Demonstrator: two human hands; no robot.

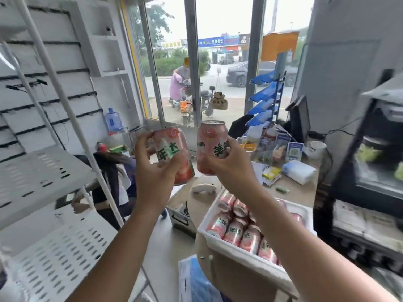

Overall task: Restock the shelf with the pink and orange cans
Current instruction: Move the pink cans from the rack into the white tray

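My left hand [152,164] grips a pink and orange can [174,149], tilted to the left, in mid-air at the centre of the view. Beside it my right hand [226,164] holds a second pink and orange can [210,140] almost upright. The two cans are close together but apart. Below right, a white tray [239,258] holds several more of the same cans lying on their sides. The white perforated shelf [41,177] stands to the left, with a lower tier [65,258] beneath it; both tiers are bare where visible.
A white slanted shelf post [72,118] runs between the shelf and my hands. Another person [115,171] crouches behind the shelf. A cluttered counter [294,188] with a monitor and small goods is at the right; a dark display case [370,171] stands at far right.
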